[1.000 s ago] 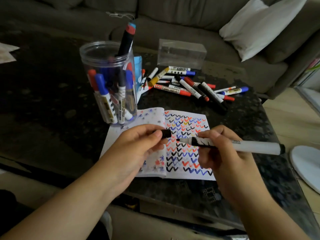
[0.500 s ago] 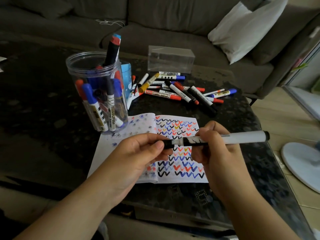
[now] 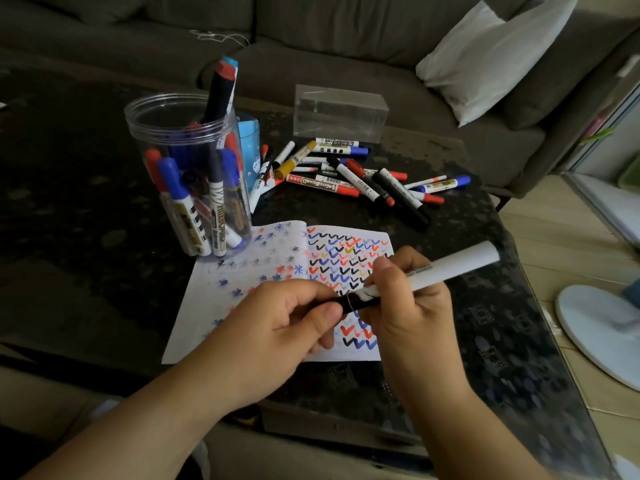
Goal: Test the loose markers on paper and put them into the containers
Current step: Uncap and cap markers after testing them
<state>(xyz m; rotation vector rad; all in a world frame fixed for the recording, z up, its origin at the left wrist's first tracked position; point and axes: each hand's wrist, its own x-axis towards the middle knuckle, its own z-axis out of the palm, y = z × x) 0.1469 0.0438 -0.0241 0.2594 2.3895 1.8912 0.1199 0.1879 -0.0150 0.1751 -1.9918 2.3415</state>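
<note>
left grip: the left hand (image 3: 291, 327) pinches the black cap end of the marker between thumb and curled fingers, above the paper.
right grip: the right hand (image 3: 405, 306) is curled round the white barrel of the same marker, thumb up along it.
held marker: the white whiteboard marker (image 3: 450, 266) slants from the black cap (image 3: 349, 303) at lower left up to its butt end at upper right; whether the cap is fully seated cannot be told.
paper: the open notebook (image 3: 277, 268) lies flat on the bench under both hands, its right page filled with rows of red, blue, black and yellow ticks, its left page with faint stars.
near container: a clear round jar (image 3: 187, 161) stands touching the notebook's far left corner, holding blue, red and black markers upright.
second container: a blue cup (image 3: 249, 140) just behind the jar, mostly hidden.
loose markers: a pile of loose markers (image 3: 356, 174) lies on the bench beyond the notebook.
clear box: an oblong clear box (image 3: 339, 112) just behind the pile.
bench: dark glass bench (image 3: 86, 202).
beyond: grey sofa (image 3: 346, 36) with a white cushion (image 3: 491, 53).
</note>
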